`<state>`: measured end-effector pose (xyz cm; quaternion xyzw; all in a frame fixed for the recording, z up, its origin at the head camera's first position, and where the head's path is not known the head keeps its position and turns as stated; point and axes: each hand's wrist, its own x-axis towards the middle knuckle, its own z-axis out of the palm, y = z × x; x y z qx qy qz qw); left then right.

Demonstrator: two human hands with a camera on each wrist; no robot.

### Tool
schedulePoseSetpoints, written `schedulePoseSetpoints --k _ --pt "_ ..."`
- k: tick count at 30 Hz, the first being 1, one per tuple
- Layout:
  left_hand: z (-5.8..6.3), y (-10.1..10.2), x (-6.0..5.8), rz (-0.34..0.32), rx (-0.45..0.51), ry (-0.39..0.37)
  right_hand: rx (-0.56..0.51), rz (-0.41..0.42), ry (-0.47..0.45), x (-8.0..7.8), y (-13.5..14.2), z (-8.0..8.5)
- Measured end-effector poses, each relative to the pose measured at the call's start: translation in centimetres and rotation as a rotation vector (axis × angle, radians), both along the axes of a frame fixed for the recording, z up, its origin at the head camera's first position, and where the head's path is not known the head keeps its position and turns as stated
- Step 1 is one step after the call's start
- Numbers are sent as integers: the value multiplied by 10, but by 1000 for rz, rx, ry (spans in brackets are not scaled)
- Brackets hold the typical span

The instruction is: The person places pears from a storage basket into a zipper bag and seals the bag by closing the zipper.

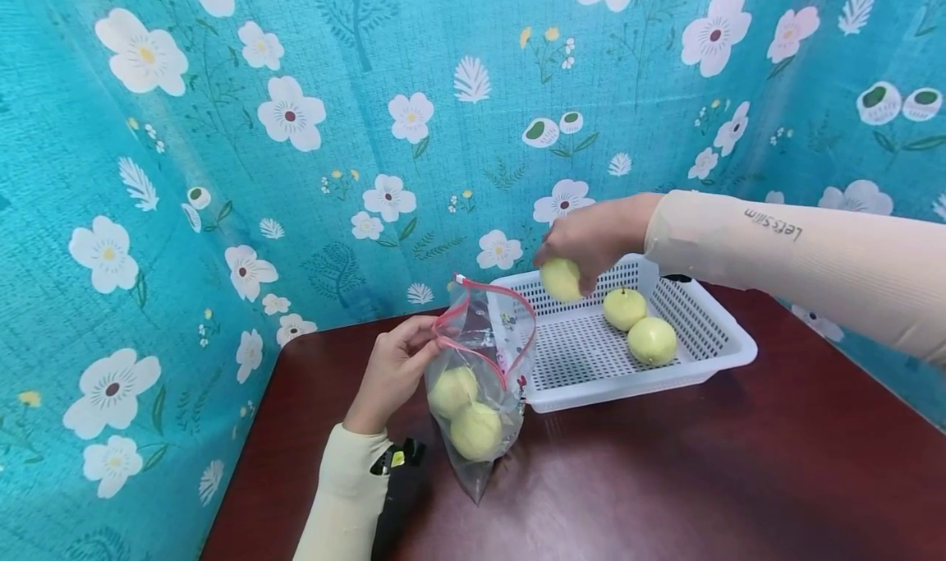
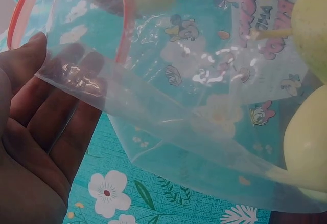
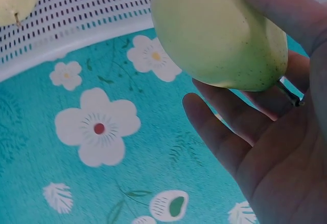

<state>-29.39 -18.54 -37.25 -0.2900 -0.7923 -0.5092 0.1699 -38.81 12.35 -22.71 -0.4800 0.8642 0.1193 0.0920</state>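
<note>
My left hand (image 1: 399, 368) pinches the rim of a clear zip bag (image 1: 480, 331) with a red zip edge, and the bag's mouth gapes open. Inside its lower part lie two yellow-green pears (image 1: 475, 431). In the left wrist view, thumb and fingers grip the clear film (image 2: 179, 132), which bears printed cartoon figures. Over the back left of a white basket, my right hand (image 1: 599, 232) holds another pear (image 1: 562, 280). The right wrist view shows that pear (image 3: 219, 35) between thumb and fingers, its stem toward the palm.
The white perforated basket (image 1: 720, 351) stands on the dark red table (image 1: 628, 479), right beside the bag. Two pears (image 1: 652, 341) sit in its right half. A blue flowered curtain (image 1: 443, 150) hangs behind the table and along both sides.
</note>
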Motion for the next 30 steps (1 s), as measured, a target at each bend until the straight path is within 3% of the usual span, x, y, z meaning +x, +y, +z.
schedulePoseSetpoints --k 7,17,30 --pt "22 8 18 -4 -9 11 -14 56 40 6 -7 19" --pt "24 9 20 6 -14 1 -4 44 82 18 -22 36" --pt "24 11 20 15 -25 7 -9 114 98 31 -41 48"
